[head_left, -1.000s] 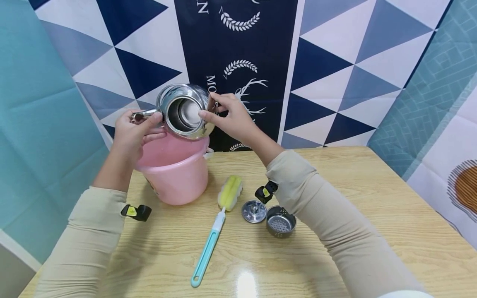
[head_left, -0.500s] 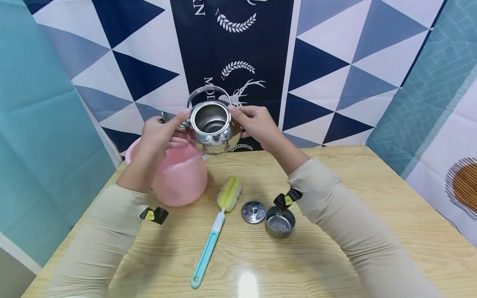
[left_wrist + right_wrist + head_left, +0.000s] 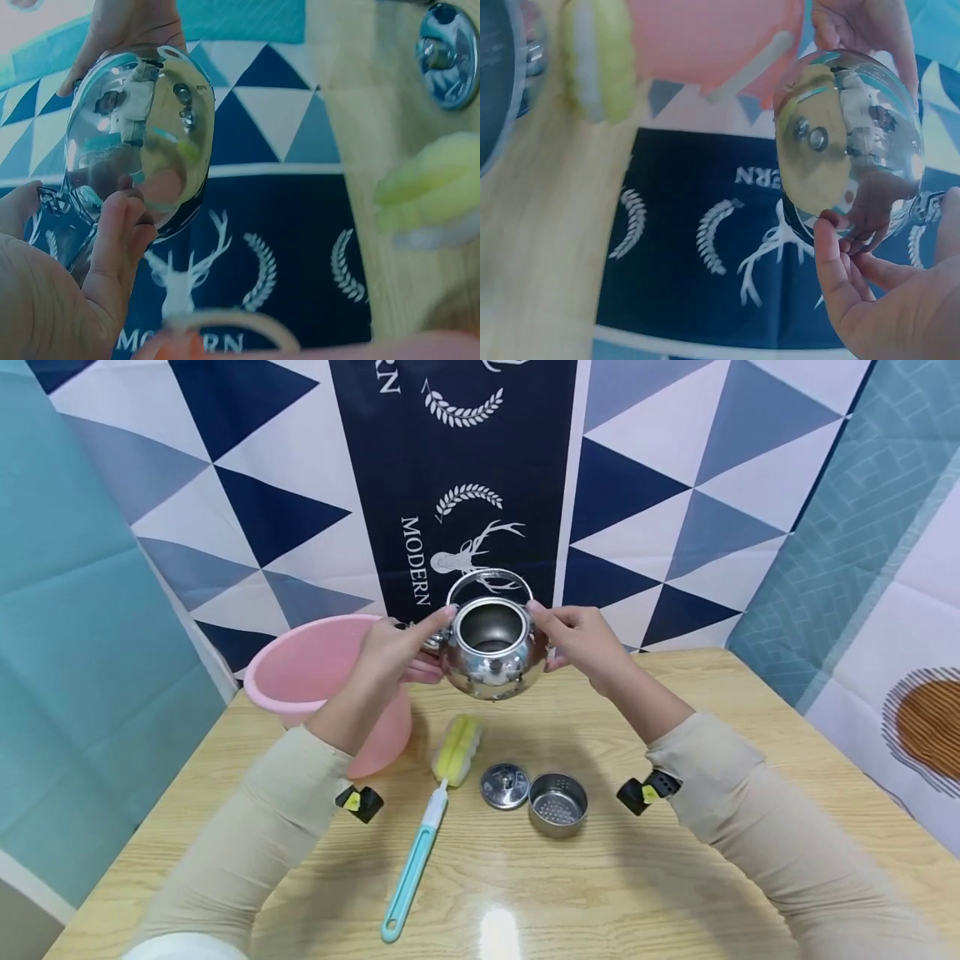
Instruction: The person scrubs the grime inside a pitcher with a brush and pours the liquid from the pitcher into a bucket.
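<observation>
A shiny round steel teapot [image 3: 495,675] is held up above the back of the table, its lidless mouth facing me and its arched handle [image 3: 491,575] standing behind the mouth. My left hand [image 3: 390,656] grips it at the spout side, thumb by the rim and fingers beneath. On the opposite side my right hand [image 3: 588,642] holds the body, thumb at the rim. From below, the left wrist view has fingertips against the mirror-like body [image 3: 142,135]; the right wrist view likewise has right fingers [image 3: 836,262] touching it.
A pink bucket [image 3: 382,743] stands at the back left, partly behind my left arm. In front lie a yellow sponge brush [image 3: 431,827] with a turquoise handle, a small steel lid [image 3: 505,786] and a perforated strainer cup [image 3: 558,806]. A patterned curtain [image 3: 465,460] hangs behind the table.
Both hands have brought the teapot rightward and lower, from over the bucket to beside it. It has turned from its sideways tilt, so the arched handle now stands upward.
</observation>
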A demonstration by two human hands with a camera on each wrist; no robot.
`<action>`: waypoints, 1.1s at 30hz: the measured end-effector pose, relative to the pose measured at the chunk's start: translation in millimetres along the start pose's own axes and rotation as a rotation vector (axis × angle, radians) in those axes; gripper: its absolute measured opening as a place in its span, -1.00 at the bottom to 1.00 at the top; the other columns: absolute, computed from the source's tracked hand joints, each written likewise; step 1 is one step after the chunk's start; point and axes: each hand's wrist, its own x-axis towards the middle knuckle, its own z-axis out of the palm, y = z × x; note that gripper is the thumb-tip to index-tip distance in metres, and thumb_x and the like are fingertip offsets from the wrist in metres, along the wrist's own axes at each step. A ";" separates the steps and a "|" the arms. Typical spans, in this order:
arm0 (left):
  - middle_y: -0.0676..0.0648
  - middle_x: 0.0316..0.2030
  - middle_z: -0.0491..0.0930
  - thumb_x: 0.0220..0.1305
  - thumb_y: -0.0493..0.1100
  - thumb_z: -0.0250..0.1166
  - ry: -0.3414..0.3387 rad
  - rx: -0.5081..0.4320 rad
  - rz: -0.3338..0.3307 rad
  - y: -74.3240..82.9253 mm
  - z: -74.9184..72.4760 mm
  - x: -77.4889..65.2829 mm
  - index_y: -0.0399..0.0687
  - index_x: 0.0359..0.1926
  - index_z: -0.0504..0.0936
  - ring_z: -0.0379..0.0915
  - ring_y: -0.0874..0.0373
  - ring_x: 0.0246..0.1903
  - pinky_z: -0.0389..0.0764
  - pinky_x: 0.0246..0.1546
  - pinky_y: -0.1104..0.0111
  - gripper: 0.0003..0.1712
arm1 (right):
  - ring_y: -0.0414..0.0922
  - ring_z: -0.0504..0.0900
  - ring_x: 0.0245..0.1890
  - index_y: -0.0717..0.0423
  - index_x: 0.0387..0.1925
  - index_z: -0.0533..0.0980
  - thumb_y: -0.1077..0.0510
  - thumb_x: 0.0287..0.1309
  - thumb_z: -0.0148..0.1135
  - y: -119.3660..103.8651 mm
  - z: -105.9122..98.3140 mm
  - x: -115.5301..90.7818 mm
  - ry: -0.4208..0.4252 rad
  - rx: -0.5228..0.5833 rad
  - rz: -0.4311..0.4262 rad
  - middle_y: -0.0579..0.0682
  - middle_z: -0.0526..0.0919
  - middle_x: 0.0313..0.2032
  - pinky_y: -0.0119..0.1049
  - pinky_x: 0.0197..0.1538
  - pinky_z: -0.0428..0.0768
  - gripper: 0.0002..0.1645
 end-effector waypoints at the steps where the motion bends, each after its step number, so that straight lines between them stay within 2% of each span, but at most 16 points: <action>1: -0.35 -0.31 0.66 -0.02 0.28 0.48 -0.002 0.001 -0.007 -1.1 4.5 0.5 -0.28 0.42 0.11 0.68 0.01 -0.53 0.71 -0.37 0.16 0.20 | -0.03 0.46 -0.06 0.35 -0.12 0.55 -0.36 0.31 0.02 3.8 -3.1 -1.6 0.001 0.000 0.009 0.10 0.48 -0.16 -0.30 -0.27 0.69 -0.22; 4: -0.38 -0.25 0.64 -0.03 0.28 0.49 -0.005 0.007 -0.030 -5.6 17.8 2.7 -0.27 0.50 -0.13 0.68 0.00 -0.54 0.71 -0.34 0.13 0.37 | -0.01 0.40 -0.03 0.40 -0.04 0.50 -0.33 0.34 -0.01 15.1 -11.6 -7.0 -0.004 0.013 0.036 0.12 0.41 -0.12 -0.32 -0.25 0.69 -0.20; 5: -0.37 -0.25 0.64 -0.03 0.28 0.49 -0.007 0.014 -0.036 -7.9 22.3 3.9 -0.27 0.50 -0.14 0.68 0.00 -0.54 0.71 -0.34 0.13 0.37 | -0.01 0.40 -0.04 0.41 -0.01 0.49 -0.32 0.35 -0.02 19.3 -14.1 -8.7 -0.009 0.021 0.041 0.12 0.40 -0.10 -0.31 -0.24 0.69 -0.20; 9: -0.32 -0.27 0.64 -0.03 0.29 0.49 -0.018 0.042 -0.051 -18.9 38.1 8.7 -0.32 0.48 -0.05 0.68 0.03 -0.54 0.71 -0.36 0.17 0.33 | -0.02 0.33 -0.07 0.46 0.02 0.45 -0.31 0.36 -0.03 36.3 -21.6 -14.1 -0.014 0.056 0.072 0.16 0.35 -0.08 -0.29 -0.24 0.70 -0.18; 14: -0.31 -0.40 0.65 -0.04 0.26 0.51 -0.026 0.032 -0.076 -37.9 54.1 15.7 -0.40 0.36 0.15 0.65 0.05 -0.59 0.71 -0.43 0.21 0.20 | 0.05 0.32 0.01 0.49 -0.02 0.44 -0.35 0.32 0.00 58.7 -25.8 -17.7 -0.015 0.076 0.154 0.22 0.30 0.06 -0.25 -0.20 0.70 -0.13; 23: -0.22 -0.53 0.63 -0.09 0.31 0.51 -0.047 0.102 -0.164 -66.4 68.8 26.1 -0.35 0.13 0.41 0.59 0.09 -0.67 0.71 -0.29 0.17 0.00 | -0.04 0.35 -0.13 0.50 -0.11 0.46 -0.31 0.34 0.01 98.3 -23.9 -17.6 -0.016 0.161 0.259 0.23 0.37 0.02 -0.20 -0.19 0.71 -0.18; 28: -0.23 -0.48 0.61 -0.06 0.28 0.51 -0.064 0.121 -0.178 -79.6 73.8 31.1 -0.34 0.07 0.44 0.57 0.08 -0.69 0.70 -0.27 0.16 -0.08 | -0.05 0.37 -0.13 0.47 -0.02 0.41 -0.32 0.34 0.00 113.9 -21.8 -18.9 -0.037 0.182 0.331 0.24 0.37 0.06 -0.18 -0.11 0.69 -0.17; 33: -0.24 -0.35 0.59 -0.05 0.25 0.52 -0.071 0.108 -0.194 -90.0 78.5 35.3 -0.35 0.14 0.40 0.57 0.09 -0.66 0.71 -0.35 0.22 -0.05 | -0.08 0.37 -0.16 0.51 0.06 0.36 -0.32 0.35 -0.02 124.0 -21.9 -20.5 -0.065 0.188 0.346 0.27 0.35 0.10 -0.15 -0.06 0.67 -0.13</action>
